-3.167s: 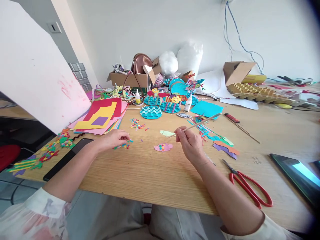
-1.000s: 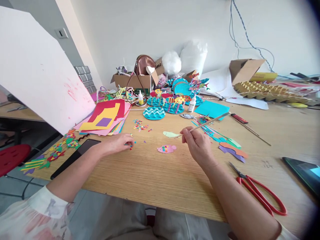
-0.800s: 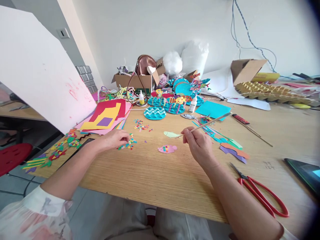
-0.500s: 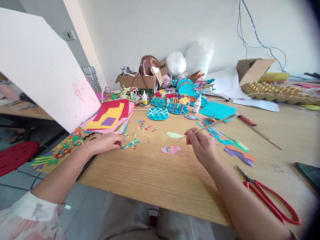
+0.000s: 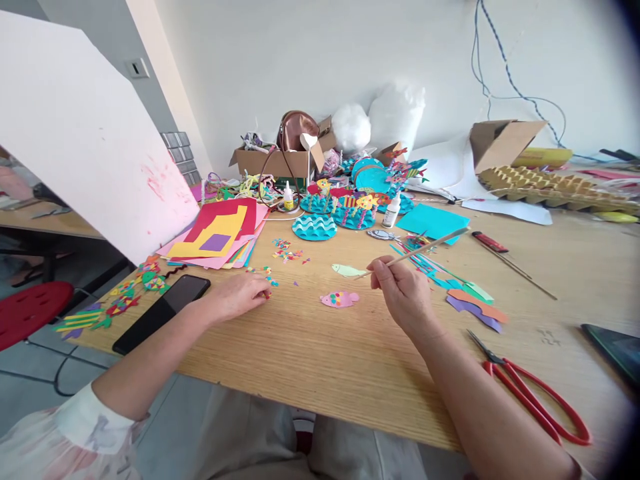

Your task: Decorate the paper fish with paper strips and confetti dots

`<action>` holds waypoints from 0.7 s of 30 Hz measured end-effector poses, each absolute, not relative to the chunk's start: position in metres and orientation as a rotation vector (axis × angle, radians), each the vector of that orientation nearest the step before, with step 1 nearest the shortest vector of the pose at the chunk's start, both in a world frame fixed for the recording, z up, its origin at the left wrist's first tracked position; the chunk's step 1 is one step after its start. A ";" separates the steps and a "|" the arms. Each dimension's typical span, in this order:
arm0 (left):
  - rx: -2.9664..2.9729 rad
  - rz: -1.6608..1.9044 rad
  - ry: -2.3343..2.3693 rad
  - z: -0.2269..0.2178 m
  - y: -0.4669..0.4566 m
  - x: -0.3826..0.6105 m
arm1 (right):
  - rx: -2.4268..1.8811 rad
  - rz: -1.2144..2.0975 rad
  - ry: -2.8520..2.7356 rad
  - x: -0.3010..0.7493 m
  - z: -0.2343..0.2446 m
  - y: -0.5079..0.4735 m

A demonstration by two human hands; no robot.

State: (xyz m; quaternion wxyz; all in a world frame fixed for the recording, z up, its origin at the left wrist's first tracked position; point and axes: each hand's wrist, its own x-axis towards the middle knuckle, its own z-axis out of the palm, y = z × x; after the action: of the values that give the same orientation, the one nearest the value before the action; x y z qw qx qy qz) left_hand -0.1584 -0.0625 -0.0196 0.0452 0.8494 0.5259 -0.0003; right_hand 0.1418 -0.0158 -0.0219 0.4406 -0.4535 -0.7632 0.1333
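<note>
The pink paper fish point(image 5: 340, 299), with coloured dots set on its body, is laid flat on the table point(image 5: 300, 353) at nine o'clock from the right hand point(image 5: 407, 293) and at three o'clock from the left hand point(image 5: 239, 295). The pale green paper fish point(image 5: 346, 270) is seen between nine and ten o'clock from the right hand. By that hand the wooden stick point(image 5: 437, 245) is gripped firmly between thumb and bent fingers; its long end is slanted toward two o'clock, and its tip is brought over the green fish's tail, though contact cannot be made out. The left hand's fingers are curled close together, palm down, among small paper dots point(image 5: 270, 281), some visible at one o'clock; whether any dot is pinched cannot be told.
</note>
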 end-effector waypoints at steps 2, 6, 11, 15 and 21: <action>2.612 -0.010 1.613 -0.022 -0.062 -0.157 | -1.122 0.334 -1.893 0.142 -0.022 -0.016; 2.637 -0.044 1.633 -0.022 -0.060 -0.155 | -1.112 0.350 -1.893 0.142 -0.023 -0.015; 2.728 -0.112 1.643 -0.022 -0.058 -0.151 | -1.111 0.360 -1.895 0.142 -0.024 -0.015; 2.809 -0.169 1.632 -0.027 -0.058 -0.151 | -1.107 0.348 -1.894 0.142 -0.023 -0.015; 2.793 -0.117 1.654 -0.033 -0.058 -0.155 | -1.095 0.358 -1.901 0.142 -0.021 -0.017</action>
State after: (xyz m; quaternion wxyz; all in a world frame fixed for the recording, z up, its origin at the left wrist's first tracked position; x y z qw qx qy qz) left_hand -0.1554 -0.0582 -0.0325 -0.0532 0.8587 0.5084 -0.0361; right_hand 0.1418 -0.0165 -0.0212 0.4434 -0.4417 -0.7665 0.1443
